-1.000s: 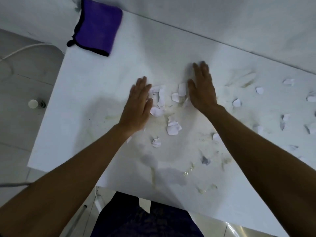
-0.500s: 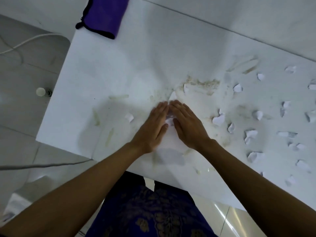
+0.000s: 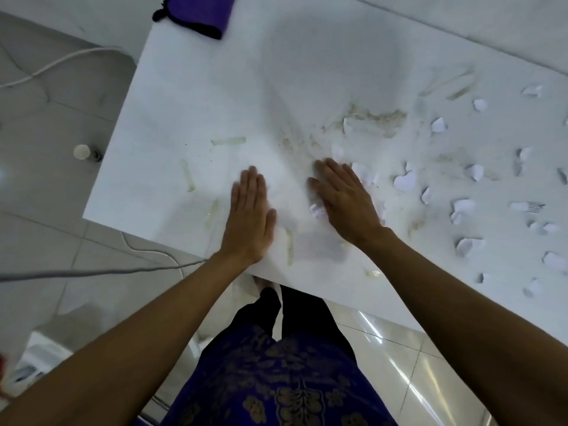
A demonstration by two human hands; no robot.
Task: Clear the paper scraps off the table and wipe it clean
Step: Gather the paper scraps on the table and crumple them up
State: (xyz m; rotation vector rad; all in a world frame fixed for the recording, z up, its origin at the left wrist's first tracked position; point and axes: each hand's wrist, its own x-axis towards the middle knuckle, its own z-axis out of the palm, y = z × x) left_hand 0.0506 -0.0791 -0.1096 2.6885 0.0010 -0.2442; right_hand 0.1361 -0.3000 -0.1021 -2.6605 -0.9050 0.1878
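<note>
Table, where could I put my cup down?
The bare patch of table between the purple cloth and the brown smear. Right of the right hand it is crowded with paper scraps.

Glossy pale floor tiles (image 3: 399, 348), white wall (image 3: 461, 20), trailing cables (image 3: 92, 273).

Two hands (image 3: 250, 216), one purple cloth (image 3: 199, 10), many paper scraps (image 3: 405, 181).
</note>
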